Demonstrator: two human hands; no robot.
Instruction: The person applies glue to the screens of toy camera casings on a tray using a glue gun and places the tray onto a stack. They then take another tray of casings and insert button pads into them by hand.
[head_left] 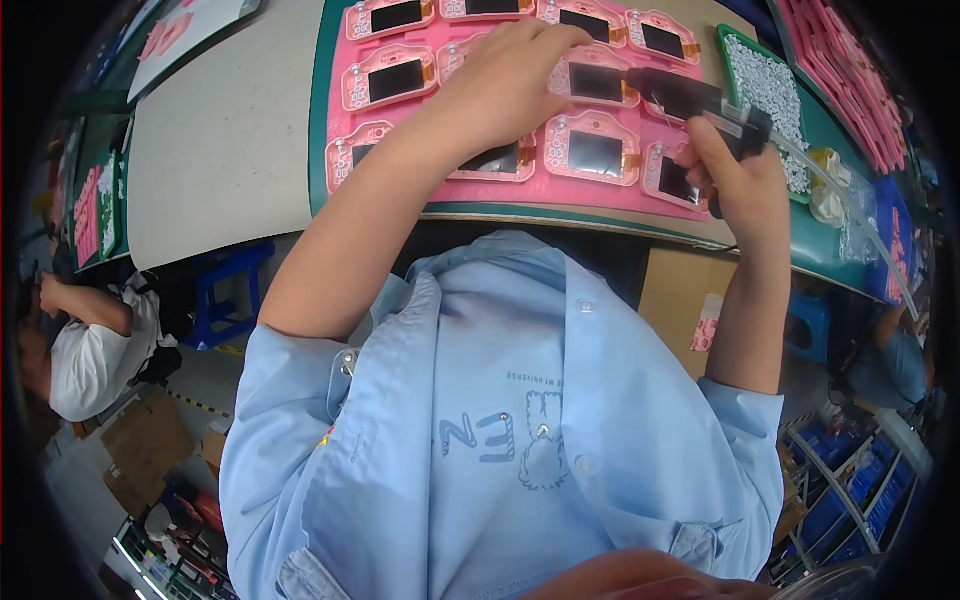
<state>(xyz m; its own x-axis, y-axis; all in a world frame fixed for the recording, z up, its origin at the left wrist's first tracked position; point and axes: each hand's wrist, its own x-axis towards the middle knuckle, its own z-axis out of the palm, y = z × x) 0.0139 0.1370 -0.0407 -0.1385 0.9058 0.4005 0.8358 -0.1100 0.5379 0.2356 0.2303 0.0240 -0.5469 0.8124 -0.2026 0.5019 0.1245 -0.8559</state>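
Left grip: thumb and finger spread [515, 85] at the near-left end of a pink case [598, 82], probably to keep it from skating around
Right grip: wrapped round [735, 175] a black glue gun [675, 95], nose angled at the case's orange strip, so imo its hand stays off the screen
Clear stick: trails out behind the right grip [840, 190], away from the cases
White bits: green tray [765, 80] beyond the right grip, handy reach I guess
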